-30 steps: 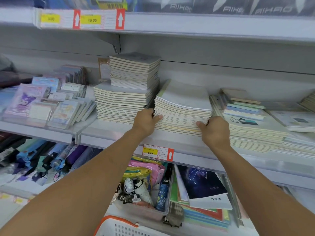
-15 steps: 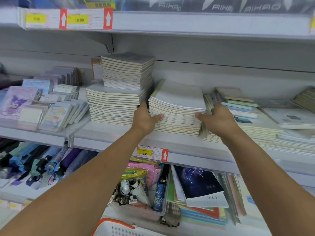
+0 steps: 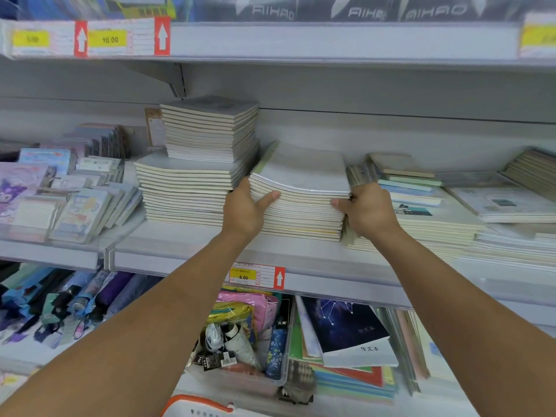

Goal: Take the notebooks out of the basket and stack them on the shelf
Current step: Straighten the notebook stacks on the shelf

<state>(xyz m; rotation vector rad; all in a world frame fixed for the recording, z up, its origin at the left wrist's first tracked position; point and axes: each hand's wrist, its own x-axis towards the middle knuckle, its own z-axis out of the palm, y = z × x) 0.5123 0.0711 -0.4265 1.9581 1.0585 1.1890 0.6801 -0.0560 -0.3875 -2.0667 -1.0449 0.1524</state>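
A thick stack of pale grey notebooks (image 3: 301, 188) rests on the middle shelf (image 3: 186, 254), its top ones bowed. My left hand (image 3: 245, 210) clasps the stack's left front corner, thumb across the page edges. My right hand (image 3: 368, 210) grips the right front corner, between this stack and the pile beside it. The orange-rimmed white basket (image 3: 195, 406) shows only its rim at the bottom edge; what lies in it is hidden.
A taller two-tier notebook pile (image 3: 195, 176) stands close on the left, lower piles (image 3: 421, 218) on the right. Small sticker notebooks (image 3: 75, 206) fill the far left. Another shelf hangs overhead. Below are umbrellas (image 3: 75, 305), a clear bin (image 3: 240, 341) and a starry notebook (image 3: 346, 326).
Both hands pushed the stack further back onto the shelf and a little left. My right hand shifted from the front edge to the stack's right corner.
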